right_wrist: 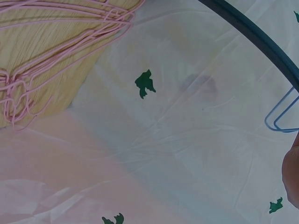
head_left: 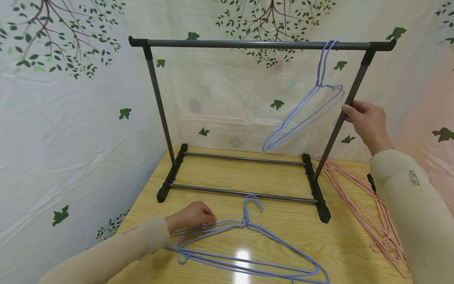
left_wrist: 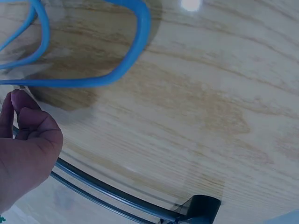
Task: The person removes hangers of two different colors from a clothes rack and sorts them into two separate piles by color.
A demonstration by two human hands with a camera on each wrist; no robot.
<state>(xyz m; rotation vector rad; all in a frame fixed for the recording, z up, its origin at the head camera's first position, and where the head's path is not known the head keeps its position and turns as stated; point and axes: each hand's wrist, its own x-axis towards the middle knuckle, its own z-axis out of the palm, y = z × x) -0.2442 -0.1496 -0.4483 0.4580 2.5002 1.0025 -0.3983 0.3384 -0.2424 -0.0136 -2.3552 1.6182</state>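
Observation:
My right hand (head_left: 367, 120) holds the right upright of a dark grey clothes rack (head_left: 227, 44), fingers and thumb about the post; only its edge shows in the right wrist view. My left hand (head_left: 193, 217) is at the left shoulder of several blue wire hangers (head_left: 273, 234) that lie overlapping on the table. In the left wrist view its bent fingertips come together right at a blue hanger wire (left_wrist: 70, 83); I cannot tell whether they pinch it. Blue hangers (head_left: 294, 112) hang by their hooks near the right end of the rack's top bar.
Several pink wire hangers (head_left: 354, 193) lie piled on the wooden table (head_left: 244, 171) right of the rack. The rack stands on two black feet (head_left: 320, 205) joined by thin bars. A leaf-patterned cloth (head_left: 227, 94) hangs behind the table.

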